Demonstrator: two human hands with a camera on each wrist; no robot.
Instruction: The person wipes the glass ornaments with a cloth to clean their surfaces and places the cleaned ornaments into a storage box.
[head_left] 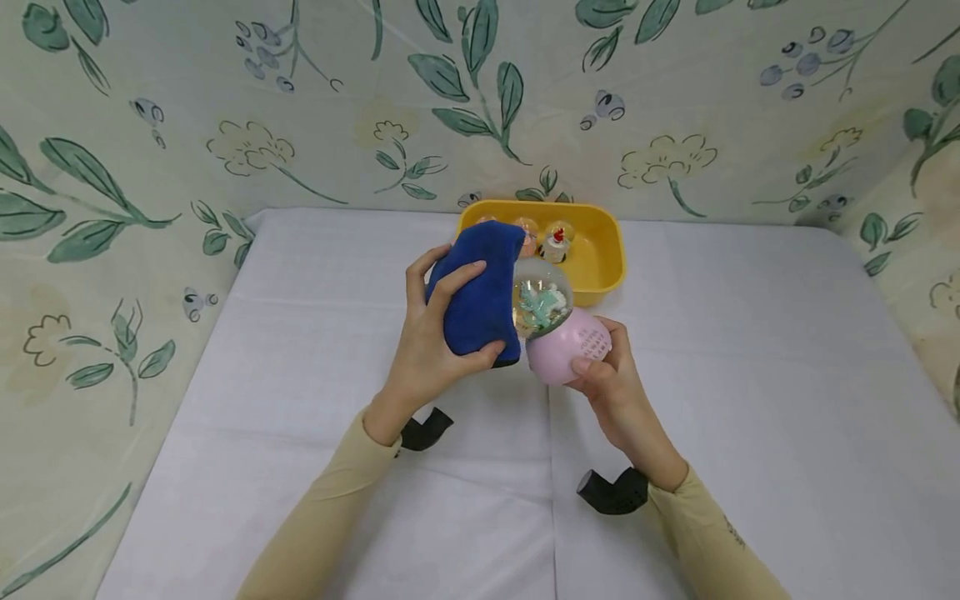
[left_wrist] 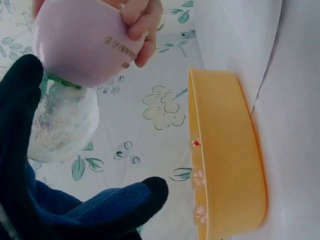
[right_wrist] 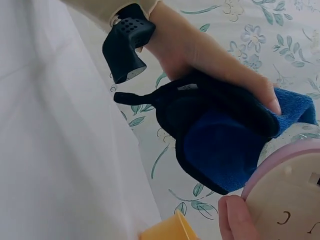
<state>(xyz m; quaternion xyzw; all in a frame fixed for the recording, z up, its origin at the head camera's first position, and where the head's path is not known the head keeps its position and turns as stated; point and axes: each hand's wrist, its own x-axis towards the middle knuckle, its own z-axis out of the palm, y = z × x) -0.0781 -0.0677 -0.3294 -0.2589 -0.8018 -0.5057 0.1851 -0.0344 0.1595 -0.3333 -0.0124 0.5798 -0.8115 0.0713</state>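
Note:
My left hand [head_left: 431, 337] grips a folded blue cloth [head_left: 480, 292] with black edging. A black loop sticks out from the cloth in the right wrist view. My right hand [head_left: 615, 396] holds a snow globe by its pink base [head_left: 558, 354], thumb and fingers around it. The glass dome [head_left: 542, 300], with a teal and white figure inside, tilts up and left toward the cloth, whose edge overlaps it. In the right wrist view the underside of the base [right_wrist: 285, 200] faces the camera. The left wrist view shows the dome [left_wrist: 65, 120] below the base, beside the cloth [left_wrist: 110, 210].
A yellow tub [head_left: 600, 262] stands behind the hands at the table's back edge. Small clear-domed ornaments sit in it, one with a red top [head_left: 557, 240]. White cloth covers the table [head_left: 300, 333]. A leaf-patterned curtain [head_left: 315, 108] rises behind.

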